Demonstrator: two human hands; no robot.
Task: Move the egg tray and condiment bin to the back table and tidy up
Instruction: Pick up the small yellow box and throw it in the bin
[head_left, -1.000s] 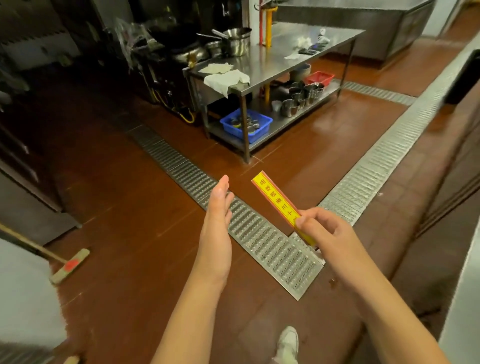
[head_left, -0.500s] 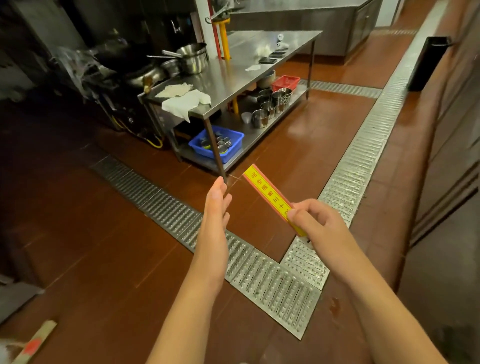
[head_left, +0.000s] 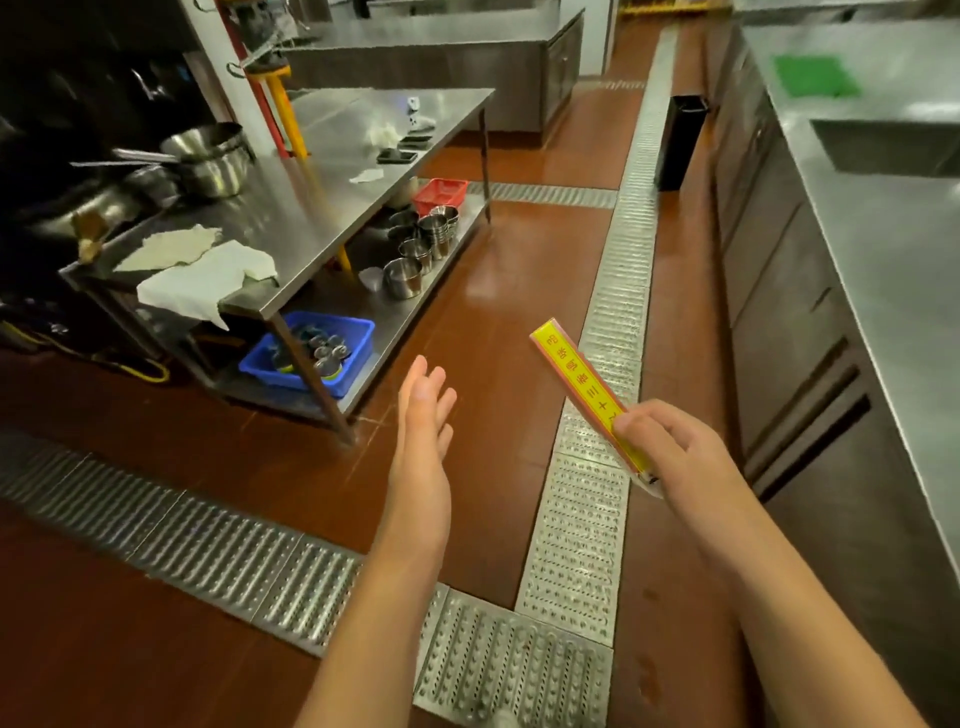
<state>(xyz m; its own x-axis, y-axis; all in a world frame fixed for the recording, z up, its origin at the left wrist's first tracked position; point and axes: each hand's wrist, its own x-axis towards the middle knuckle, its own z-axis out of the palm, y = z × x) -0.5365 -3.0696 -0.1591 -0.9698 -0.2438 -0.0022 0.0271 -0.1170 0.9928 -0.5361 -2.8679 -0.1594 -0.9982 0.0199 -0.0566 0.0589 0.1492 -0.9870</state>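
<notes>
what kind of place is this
Most likely a commercial kitchen: a steel prep table carrying a large metal pot, stacked steel cups on its lower shelf, steel grate drains set into the red floor, and a long steel counter.

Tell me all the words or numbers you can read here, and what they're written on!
Yellow strip gripped in the right hand: a row of red Chinese characters; "三十" reads near the fingers, the rest is too blurred to be sure of.
Blue bin, red basket, steel table: no text visible.
</notes>
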